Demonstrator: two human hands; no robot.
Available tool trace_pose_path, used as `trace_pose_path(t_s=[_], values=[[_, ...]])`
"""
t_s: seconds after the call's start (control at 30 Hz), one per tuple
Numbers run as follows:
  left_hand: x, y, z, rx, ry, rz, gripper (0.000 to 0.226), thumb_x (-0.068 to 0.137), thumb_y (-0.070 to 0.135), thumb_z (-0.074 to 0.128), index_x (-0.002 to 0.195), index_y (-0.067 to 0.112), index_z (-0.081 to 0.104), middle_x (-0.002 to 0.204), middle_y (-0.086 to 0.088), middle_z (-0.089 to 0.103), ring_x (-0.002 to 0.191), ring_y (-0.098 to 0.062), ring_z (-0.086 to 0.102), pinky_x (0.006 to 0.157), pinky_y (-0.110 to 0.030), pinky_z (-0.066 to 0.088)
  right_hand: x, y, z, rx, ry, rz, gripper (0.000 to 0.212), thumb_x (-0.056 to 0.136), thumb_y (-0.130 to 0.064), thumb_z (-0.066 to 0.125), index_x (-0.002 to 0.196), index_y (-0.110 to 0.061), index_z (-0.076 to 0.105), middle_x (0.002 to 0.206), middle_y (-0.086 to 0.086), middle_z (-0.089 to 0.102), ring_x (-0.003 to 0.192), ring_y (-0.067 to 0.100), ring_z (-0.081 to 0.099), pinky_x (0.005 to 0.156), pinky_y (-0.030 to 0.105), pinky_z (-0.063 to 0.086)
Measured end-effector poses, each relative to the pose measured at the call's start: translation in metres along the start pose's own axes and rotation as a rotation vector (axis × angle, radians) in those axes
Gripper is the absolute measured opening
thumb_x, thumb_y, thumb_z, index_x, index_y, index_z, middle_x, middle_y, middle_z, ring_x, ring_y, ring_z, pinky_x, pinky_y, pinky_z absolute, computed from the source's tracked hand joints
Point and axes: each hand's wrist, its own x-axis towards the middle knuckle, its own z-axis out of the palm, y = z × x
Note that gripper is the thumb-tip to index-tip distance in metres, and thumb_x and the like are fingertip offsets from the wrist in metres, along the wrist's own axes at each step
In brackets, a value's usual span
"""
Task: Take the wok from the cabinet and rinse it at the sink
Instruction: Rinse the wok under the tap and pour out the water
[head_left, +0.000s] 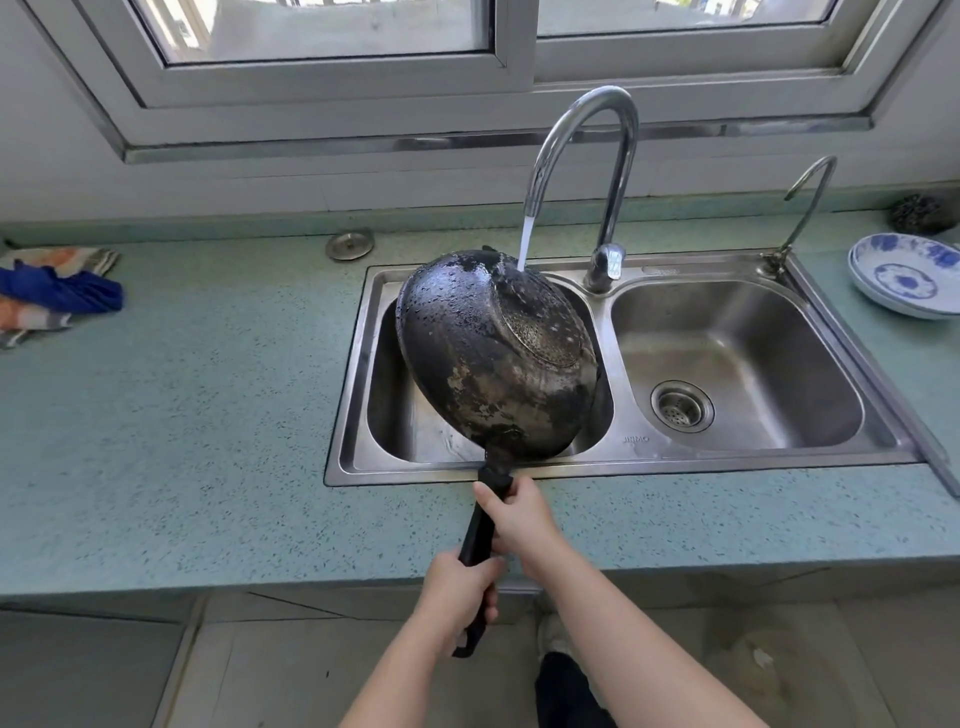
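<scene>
Both hands grip the wok's (493, 353) long black handle (480, 525): the right hand (519, 514) wraps it near the pan, the left hand (457, 587) closes on it lower down. Turned bottom-up and tilted, the blackened wok hangs over the left basin of the steel sink (748, 457), where water from the tall faucet (587, 156) strikes its upper edge. Droplets bead on its underside.

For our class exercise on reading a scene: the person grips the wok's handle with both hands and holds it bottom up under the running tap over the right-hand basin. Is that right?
Not quite. In the head view the wok is over the left-hand basin, not the right-hand one. The rest stands: left hand and right hand grip the handle, and the tap runs onto its upturned bottom.
</scene>
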Motion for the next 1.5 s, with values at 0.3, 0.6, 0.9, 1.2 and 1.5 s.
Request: trace_pose_path(t_s=[0.3, 0.6, 0.9, 1.2, 1.5], values=[[0.001, 0.000, -0.001, -0.017, -0.009, -0.007, 0.004, 0.086, 0.007, 0.056, 0.082, 0.007, 0.055, 0.046, -0.003, 0.047, 0.033, -0.015, 0.042, 0.039, -0.022, 0.037, -0.001, 0.001, 0.002, -0.007, 0.006, 0.003, 0.026, 0.085, -0.033, 0.063, 0.096, -0.016, 0.046, 0.084, -0.003, 0.055, 0.098, 0.025, 0.059, 0.089, 0.050, 0.052], [-0.002, 0.000, -0.002, -0.041, -0.026, -0.015, 0.013, 0.086, 0.005, 0.055, 0.075, 0.009, 0.050, 0.049, -0.006, 0.046, 0.034, -0.015, 0.040, 0.037, -0.021, 0.035, 0.000, 0.001, 0.003, 0.014, 0.006, -0.008, 0.025, 0.085, -0.033, 0.063, 0.096, -0.018, 0.046, 0.090, 0.000, 0.058, 0.101, 0.027, 0.060, 0.088, 0.051, 0.053], [-0.004, 0.005, -0.001, -0.043, -0.026, -0.019, 0.012, 0.086, 0.006, 0.056, 0.075, 0.009, 0.050, 0.050, -0.006, 0.046, 0.036, -0.016, 0.041, 0.036, -0.020, 0.035, -0.004, -0.001, 0.000, 0.050, -0.016, -0.004, 0.027, 0.086, -0.031, 0.062, 0.101, -0.016, 0.045, 0.091, -0.002, 0.057, 0.100, 0.024, 0.058, 0.088, 0.049, 0.053], [-0.007, 0.006, -0.001, -0.045, -0.023, -0.026, 0.016, 0.086, 0.006, 0.056, 0.072, 0.010, 0.050, 0.050, -0.006, 0.046, 0.036, -0.016, 0.041, 0.036, -0.020, 0.035, -0.006, -0.002, 0.000, 0.036, -0.014, -0.025, 0.026, 0.087, -0.031, 0.062, 0.101, -0.017, 0.046, 0.087, -0.006, 0.056, 0.099, 0.023, 0.058, 0.091, 0.049, 0.052], [-0.008, 0.007, -0.001, -0.052, -0.019, -0.023, 0.012, 0.086, 0.007, 0.056, 0.075, 0.009, 0.051, 0.050, -0.005, 0.046, 0.036, -0.015, 0.041, 0.037, -0.019, 0.035, -0.009, -0.005, -0.001, 0.047, -0.024, -0.022, 0.024, 0.087, -0.030, 0.061, 0.102, -0.016, 0.047, 0.090, -0.002, 0.058, 0.101, 0.025, 0.059, 0.091, 0.049, 0.052]])
